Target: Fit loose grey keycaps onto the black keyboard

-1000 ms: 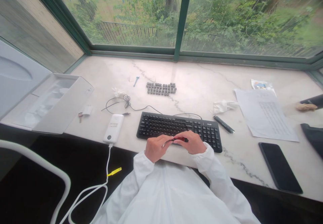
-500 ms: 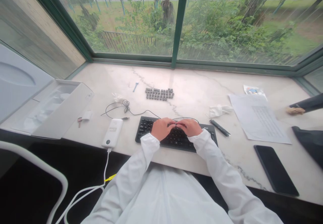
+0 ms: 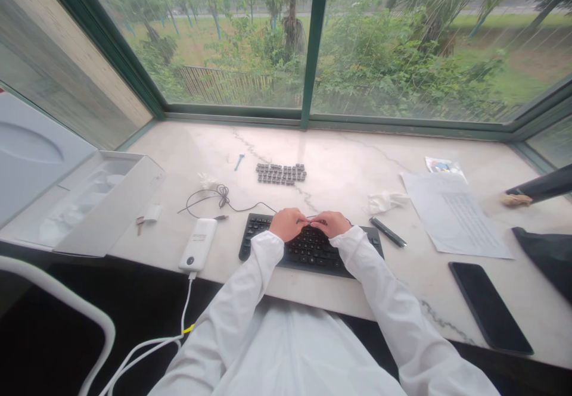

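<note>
Window: green frame, foliage and a fence behind the glass. Counter below it: pale, dark-veined, carrying all items listed here. White box: open, at the counter's left end, translucent packing inside.

Keyboard: black, lying flat near the counter's front edge, directly ahead of the person; middle and upper part partly covered by the hands. Printed paper: flat, to the right. Phone: dark screen up, nearer the front edge than the paper.

Left hand and right hand: both over the upper rows of the keyboard, fingers bent inward, fingertips meeting or nearly so. Grip: drawn in on each side; whether either is closed on a small piece cannot be told, the fingers hiding the spot.

Power bank: white, left of the keyboard, a white lead plugged into its near end. Keycaps: small, dark, set out in rows beyond the keyboard, apart from it. Pen: black, slanted, just beside the keyboard's right end. Blue tool: slim, left of the keycaps.
</note>
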Demonstrator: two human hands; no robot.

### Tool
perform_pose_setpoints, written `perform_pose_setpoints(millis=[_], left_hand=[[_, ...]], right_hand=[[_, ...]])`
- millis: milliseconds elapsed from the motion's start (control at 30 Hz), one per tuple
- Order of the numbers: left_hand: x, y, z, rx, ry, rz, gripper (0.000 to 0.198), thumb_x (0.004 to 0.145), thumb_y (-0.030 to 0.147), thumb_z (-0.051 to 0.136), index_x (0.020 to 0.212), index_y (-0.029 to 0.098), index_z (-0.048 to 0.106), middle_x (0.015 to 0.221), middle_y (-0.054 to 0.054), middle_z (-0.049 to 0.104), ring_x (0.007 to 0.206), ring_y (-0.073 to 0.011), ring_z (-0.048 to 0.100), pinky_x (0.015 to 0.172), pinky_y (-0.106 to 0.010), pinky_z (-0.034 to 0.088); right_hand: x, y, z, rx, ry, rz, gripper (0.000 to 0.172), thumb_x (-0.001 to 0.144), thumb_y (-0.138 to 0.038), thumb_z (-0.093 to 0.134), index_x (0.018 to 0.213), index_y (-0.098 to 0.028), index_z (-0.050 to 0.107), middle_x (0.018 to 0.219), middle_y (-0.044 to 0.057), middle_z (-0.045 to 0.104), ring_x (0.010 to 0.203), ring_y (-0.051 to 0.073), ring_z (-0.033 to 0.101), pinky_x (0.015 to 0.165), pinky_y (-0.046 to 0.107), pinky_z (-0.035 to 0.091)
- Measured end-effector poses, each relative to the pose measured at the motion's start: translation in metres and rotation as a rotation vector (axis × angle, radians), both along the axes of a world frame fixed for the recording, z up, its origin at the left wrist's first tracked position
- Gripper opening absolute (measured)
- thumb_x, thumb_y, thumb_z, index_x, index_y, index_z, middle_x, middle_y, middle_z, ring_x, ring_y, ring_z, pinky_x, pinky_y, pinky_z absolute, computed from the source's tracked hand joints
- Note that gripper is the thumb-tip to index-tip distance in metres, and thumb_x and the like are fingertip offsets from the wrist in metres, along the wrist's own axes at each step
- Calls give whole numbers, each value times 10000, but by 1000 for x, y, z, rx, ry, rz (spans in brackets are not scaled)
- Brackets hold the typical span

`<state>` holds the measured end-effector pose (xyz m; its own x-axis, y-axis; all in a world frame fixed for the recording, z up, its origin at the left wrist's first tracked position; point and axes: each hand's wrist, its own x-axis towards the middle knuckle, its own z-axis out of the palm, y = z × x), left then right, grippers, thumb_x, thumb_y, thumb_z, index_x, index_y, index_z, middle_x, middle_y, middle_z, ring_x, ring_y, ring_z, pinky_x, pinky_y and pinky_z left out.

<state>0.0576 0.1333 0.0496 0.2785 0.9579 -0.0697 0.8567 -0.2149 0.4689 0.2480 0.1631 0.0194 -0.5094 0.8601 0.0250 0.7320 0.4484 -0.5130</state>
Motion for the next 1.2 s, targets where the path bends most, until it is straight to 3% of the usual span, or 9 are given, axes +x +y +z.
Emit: perform_pose_setpoints(millis=[400,700,1200], left_hand=[[0,-2,5,7,53,-34,222,849,398,523,930,311,710,989,9,651,892,-152,594,770,-255,433],[-1,0,5,26,41,-51,219,848,409,521,908,315,710,971,23,653,858,-142,603,743,-250,442],[0,-2,10,-6,96,-52,216,852,392,520,933,318,706,1004,15,650,904,-147,600,771,-252,440]], right_hand=[[-1,-4,-6,87,-8,11,128,807,-304,618,858,-272,731,776,-1,708,682,141,622,667,246,458],[0,-9,-16,-9,202,-64,109,782,-296,632,824,-244,719,789,-6,718,670,136,639,671,242,492],[-3,-13,-18,62,191,-52,118,799,-274,603,835,-245,712,806,-8,708,690,132,635,696,252,498]])
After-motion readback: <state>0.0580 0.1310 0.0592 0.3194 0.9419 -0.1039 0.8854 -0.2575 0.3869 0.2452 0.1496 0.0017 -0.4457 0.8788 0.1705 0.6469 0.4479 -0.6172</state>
